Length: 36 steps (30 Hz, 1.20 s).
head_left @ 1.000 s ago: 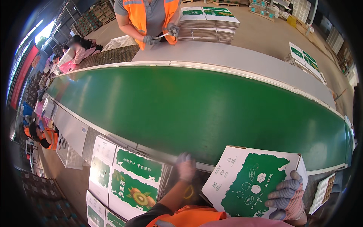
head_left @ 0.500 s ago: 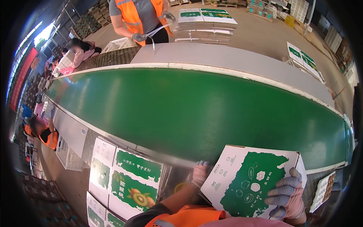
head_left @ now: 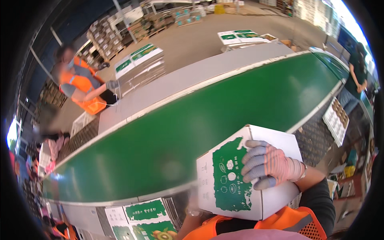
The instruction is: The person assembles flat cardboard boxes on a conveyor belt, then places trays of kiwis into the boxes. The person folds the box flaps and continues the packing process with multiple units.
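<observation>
A white cardboard box (head_left: 204,182) with green printed panels is held up close to my body, tilted, at the near side of the belt. My right hand (head_left: 268,166), in a striped grey and pink glove, grips its upper right corner, fingers spread over the printed face. My left forearm (head_left: 195,218) reaches up to the box's lower left side; that hand is hidden behind the box or smeared, so its fingers cannot be made out. A stack of flattened printed cartons (head_left: 147,214) lies left of my left arm.
Beyond the box runs a wide green conveyor belt (head_left: 180,140) with a grey ledge (head_left: 192,78) along its far side. Across it, a person in an orange vest (head_left: 82,86) stands by stacked flat cartons (head_left: 142,66). A white moulded tray (head_left: 334,122) and another person (head_left: 355,72) are at right.
My view has swung to the right. The box has turned, showing more of its white side, and my right hand has shifted onto its upper corner. My left hand has gone from sight.
</observation>
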{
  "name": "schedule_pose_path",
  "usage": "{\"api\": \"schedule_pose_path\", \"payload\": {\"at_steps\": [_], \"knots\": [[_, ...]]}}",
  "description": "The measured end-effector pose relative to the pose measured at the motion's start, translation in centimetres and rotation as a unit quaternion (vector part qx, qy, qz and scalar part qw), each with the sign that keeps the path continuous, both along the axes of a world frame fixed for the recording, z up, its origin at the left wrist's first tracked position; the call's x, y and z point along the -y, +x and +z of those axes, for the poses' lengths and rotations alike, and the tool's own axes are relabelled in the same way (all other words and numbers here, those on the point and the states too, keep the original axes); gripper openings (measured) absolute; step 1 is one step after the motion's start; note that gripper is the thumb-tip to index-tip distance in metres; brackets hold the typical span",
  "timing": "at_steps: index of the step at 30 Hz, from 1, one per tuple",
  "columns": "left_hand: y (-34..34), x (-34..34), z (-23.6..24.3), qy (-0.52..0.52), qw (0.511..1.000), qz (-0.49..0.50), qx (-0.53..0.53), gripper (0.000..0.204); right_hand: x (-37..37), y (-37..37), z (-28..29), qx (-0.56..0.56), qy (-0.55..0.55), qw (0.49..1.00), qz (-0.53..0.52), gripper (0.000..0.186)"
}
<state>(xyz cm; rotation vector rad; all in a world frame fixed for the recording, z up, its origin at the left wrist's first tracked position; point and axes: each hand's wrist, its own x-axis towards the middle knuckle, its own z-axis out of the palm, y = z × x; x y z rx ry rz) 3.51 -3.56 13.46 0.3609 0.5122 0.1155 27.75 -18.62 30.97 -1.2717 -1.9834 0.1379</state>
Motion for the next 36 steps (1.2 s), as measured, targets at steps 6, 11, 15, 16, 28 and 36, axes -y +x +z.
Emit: {"api": "schedule_pose_path", "payload": {"at_steps": [6,11,15,16,28,36], "knots": [[-6.9,0.7,-3.9,0.157,0.985,0.008,-0.072,0.065,5.7,0.2,-0.3,-0.076,0.025,0.991,-0.107,0.030],[2.1,-1.6,5.5,0.538,0.835,0.109,-0.029,0.028,9.9,2.3,-6.3,-0.372,0.141,0.879,-0.264,0.082],[7.8,2.6,14.7,0.803,0.595,-0.008,-0.028,0.038,15.6,3.1,-12.6,-0.700,0.180,0.658,-0.213,0.082],[9.9,5.1,17.7,0.828,0.558,-0.055,0.001,0.035,16.9,3.4,-14.8,-0.774,0.182,0.582,-0.172,0.077],[24.8,27.2,14.0,0.889,0.195,-0.317,0.266,0.052,31.7,9.1,-34.7,-0.863,0.320,0.218,-0.324,0.054],[29.8,36.3,10.3,0.899,0.089,-0.223,0.366,0.037,40.0,14.1,-43.4,-0.785,0.359,0.373,-0.340,0.041]]}}
